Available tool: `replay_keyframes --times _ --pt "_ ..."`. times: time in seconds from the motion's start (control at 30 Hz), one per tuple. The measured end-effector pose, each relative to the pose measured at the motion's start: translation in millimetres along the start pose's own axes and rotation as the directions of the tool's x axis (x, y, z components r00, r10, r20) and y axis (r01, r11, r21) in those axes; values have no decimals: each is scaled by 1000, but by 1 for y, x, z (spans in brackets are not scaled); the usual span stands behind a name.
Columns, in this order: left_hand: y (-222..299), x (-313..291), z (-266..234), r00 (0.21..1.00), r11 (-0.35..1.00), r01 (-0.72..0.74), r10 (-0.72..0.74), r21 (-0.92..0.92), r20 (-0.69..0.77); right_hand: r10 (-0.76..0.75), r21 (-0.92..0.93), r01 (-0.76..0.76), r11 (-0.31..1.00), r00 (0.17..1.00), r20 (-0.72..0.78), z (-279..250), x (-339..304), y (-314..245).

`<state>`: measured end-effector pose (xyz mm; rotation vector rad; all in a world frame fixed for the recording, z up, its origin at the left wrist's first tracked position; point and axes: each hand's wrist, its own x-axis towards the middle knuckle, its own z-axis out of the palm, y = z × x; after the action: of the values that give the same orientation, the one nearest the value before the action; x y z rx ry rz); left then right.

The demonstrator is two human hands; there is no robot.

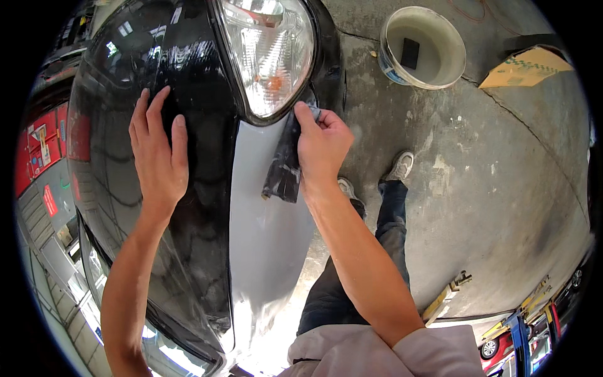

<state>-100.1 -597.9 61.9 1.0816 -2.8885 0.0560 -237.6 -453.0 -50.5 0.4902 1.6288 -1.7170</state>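
Note:
My left hand (158, 147) lies on the glossy black hood (198, 188) of a car, its fingers stretched out and holding nothing. Beside the headlight, my right hand (322, 141) pinches a dark, wet-looking sheet of sandpaper (284, 164). The sheet hangs down over the grey front fender (267, 220), with pale smears on its face. Right above the fender sits the clear headlight (270, 60), which has an orange spot inside. My right fingertips are close to its lower corner.
A white bucket (455, 53) of cloudy water stands on the concrete floor (477, 188), with a dark block (409, 54) in it. Right of it lies a piece of cardboard (524, 68). A yellowish metal stand (446, 296) is at the lower right. Red cabinets (45, 147) line the far left.

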Motion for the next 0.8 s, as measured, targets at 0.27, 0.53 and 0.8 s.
replay_keyframes --times 0.27,0.53,0.8 --pt "-2 -3 1 1000 1000 7 -7 8 11 -8 -2 8 1000 985 170 -14 -7 -1" --pt "-2 -1 3 1000 1000 2 -2 16 7 -30 -36 36 999 991 133 -12 -2 -4" --pt "-1 -5 1 999 999 32 -33 29 31 -14 12 13 1000 992 126 -12 1 -2"
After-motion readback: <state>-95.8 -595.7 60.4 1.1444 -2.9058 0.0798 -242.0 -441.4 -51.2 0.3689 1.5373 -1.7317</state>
